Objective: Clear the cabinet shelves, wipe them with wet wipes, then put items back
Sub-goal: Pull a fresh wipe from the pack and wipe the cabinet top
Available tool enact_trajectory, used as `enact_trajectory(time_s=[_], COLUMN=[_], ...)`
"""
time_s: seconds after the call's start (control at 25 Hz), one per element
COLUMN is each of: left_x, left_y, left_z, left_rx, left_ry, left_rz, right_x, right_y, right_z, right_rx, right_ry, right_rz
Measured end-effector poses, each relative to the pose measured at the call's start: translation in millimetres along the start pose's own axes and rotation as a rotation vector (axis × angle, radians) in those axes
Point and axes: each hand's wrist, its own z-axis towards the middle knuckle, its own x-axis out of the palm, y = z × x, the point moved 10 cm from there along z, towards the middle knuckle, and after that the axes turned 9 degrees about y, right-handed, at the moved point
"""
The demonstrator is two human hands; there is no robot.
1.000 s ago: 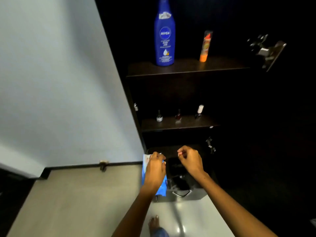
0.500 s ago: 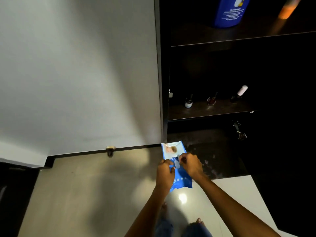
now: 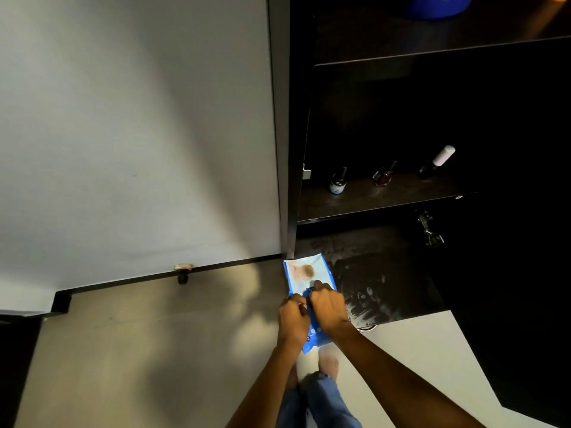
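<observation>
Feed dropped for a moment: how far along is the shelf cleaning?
Early. Done: the bottom shelf holds nothing and shows streaks. In hand: the left hand holds the wet wipes pack while the right hand works at its opening. Left: three small bottles stand on the middle shelf and the blue bottle above.

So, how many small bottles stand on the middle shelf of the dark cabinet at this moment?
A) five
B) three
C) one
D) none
B: three small bottles stand in a row on the middle shelf: one with a white label, a dark red one and one with a pale cap.
</observation>
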Motion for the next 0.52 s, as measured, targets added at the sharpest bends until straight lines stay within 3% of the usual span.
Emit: enact_trajectory(time_s=[0.2,0.52], left_x=[0,0], left_y=[13,7], left_z=[3,1], left_rx=[-0.043,0.027], left_ry=[0.004,-0.027], left_rz=[-0.074,0.06], right_x=[13,23], right_y=[5,3], right_z=[7,16], right_rx=[-0.035,-0.025], right_ry=[0.036,0.066], right_rz=[-0.079,-0.065])
